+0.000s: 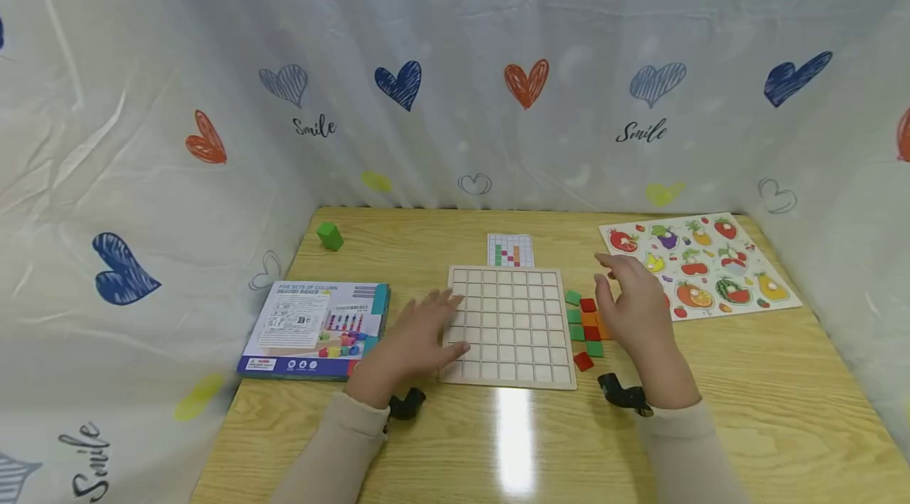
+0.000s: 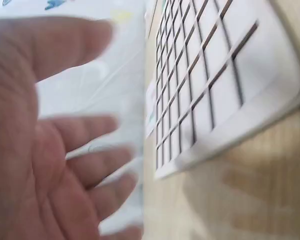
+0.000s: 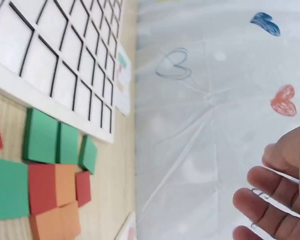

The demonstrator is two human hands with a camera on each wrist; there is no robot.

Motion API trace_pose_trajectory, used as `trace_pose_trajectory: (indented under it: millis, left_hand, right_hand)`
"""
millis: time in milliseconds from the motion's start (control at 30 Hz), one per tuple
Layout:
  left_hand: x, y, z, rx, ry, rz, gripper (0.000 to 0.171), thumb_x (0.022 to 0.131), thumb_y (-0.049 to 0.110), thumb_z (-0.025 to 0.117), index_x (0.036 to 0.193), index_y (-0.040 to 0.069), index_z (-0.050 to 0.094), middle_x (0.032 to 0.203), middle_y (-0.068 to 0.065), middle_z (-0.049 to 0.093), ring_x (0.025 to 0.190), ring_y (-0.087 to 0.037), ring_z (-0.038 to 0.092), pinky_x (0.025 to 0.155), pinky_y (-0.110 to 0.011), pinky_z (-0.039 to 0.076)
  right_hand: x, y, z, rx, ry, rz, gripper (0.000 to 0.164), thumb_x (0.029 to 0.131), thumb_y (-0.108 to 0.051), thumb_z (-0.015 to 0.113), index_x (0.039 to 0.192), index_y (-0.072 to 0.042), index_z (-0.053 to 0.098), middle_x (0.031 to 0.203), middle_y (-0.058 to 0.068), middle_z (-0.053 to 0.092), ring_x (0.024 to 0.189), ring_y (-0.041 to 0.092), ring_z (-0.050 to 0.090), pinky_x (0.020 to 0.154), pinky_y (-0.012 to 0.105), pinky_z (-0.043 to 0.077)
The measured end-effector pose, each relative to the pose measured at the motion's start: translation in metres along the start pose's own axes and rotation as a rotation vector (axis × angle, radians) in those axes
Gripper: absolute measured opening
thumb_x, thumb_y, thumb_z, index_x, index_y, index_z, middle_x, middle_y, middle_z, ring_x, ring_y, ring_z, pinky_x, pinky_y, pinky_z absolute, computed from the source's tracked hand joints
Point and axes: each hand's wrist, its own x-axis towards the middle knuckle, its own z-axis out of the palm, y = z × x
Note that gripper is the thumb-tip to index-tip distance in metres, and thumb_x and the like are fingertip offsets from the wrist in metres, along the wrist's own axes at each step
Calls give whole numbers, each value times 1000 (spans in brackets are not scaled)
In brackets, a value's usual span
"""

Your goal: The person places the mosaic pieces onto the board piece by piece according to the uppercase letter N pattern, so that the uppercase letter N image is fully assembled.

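Observation:
A square wooden grid board (image 1: 508,326) with bare cells lies on the table between the two hands. My left hand (image 1: 419,334) hovers at its left edge, fingers spread and holding nothing, as the left wrist view also shows. To the right of the board sits a loose group of red, green and orange square tiles (image 1: 586,326), seen close up in the right wrist view as a green tile (image 3: 42,135) and its neighbours. Over the right side of these tiles is my right hand (image 1: 636,306), its fingers loosely bent with nothing in them. A small pattern card (image 1: 510,250) with coloured squares lies just behind the board.
At the left lies a boxed toy set (image 1: 313,326), with a green block (image 1: 329,236) behind it. A fruit picture puzzle board (image 1: 704,267) lies at the back right. A white curtain (image 1: 469,133) printed with hearts encloses the wooden table (image 1: 753,401).

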Motion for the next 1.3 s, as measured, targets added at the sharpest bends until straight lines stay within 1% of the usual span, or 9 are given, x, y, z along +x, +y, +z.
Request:
trace_pose_trajectory:
  millis: [100,200,267,433,567,667,900,1167,1300]
  left_hand:
    - [-3,1,12,-32,-76,64,76,106,43,68,169,11,42,180,-12,31,170,-35,21,136,-64,20]
    - [-5,1,25,-31,-67,70,73,106,41,68,168,11,44,181,-8,28,170,-32,18,137,-60,21]
    - [-6,1,32,-26,-51,60,72,106,40,69,168,13,44,181,-7,27,171,-31,17,138,-59,19]
    - [-7,-1,40,-20,-40,40,72,105,40,73,167,16,47,180,-7,31,170,-33,20,137,-62,17]
    - [-7,-1,42,-44,-38,27,71,104,39,75,166,18,49,179,-6,33,169,-32,23,137,-63,16]
    - [-7,0,42,-77,-29,22,71,102,38,78,165,18,51,178,-6,35,169,-32,24,137,-64,15]
    - [-6,-1,45,-132,-19,9,72,100,35,81,164,16,52,178,-7,36,169,-33,25,137,-64,14]
    - [-4,-4,48,-150,-18,10,72,100,33,81,164,16,52,178,-7,36,169,-32,24,138,-63,13]
    - [-4,-5,49,-152,-16,20,72,100,32,81,164,15,52,178,-8,36,169,-33,25,137,-64,14]
  right_hand:
    - [1,0,-6,-21,-39,61,32,103,-5,70,134,0,72,108,16,73,87,32,67,70,45,58]
    - [-1,6,-10,-45,-144,140,31,104,-7,70,133,0,72,104,15,70,81,26,60,66,36,51]
    - [-4,12,-11,-59,-227,185,31,104,-9,69,133,1,72,107,17,70,80,26,59,66,35,51]
    - [-14,30,-5,-48,-439,289,34,107,-13,63,137,3,69,126,25,68,91,31,64,80,48,62]
    - [-23,42,-1,-14,-559,324,37,108,-14,63,140,4,68,134,29,65,106,39,64,96,62,59]
    - [-28,47,2,-9,-584,310,37,106,-14,67,138,3,70,134,28,66,113,41,64,102,66,56]
    - [-32,52,6,-21,-565,301,34,105,-14,71,135,1,72,132,27,66,111,41,63,101,66,56]
    - [-30,50,7,-1,-577,352,29,105,-14,71,130,1,70,132,25,65,104,35,58,96,57,57]
    - [-30,51,9,11,-571,381,27,105,-14,71,128,-1,66,127,22,67,97,31,57,88,47,56]
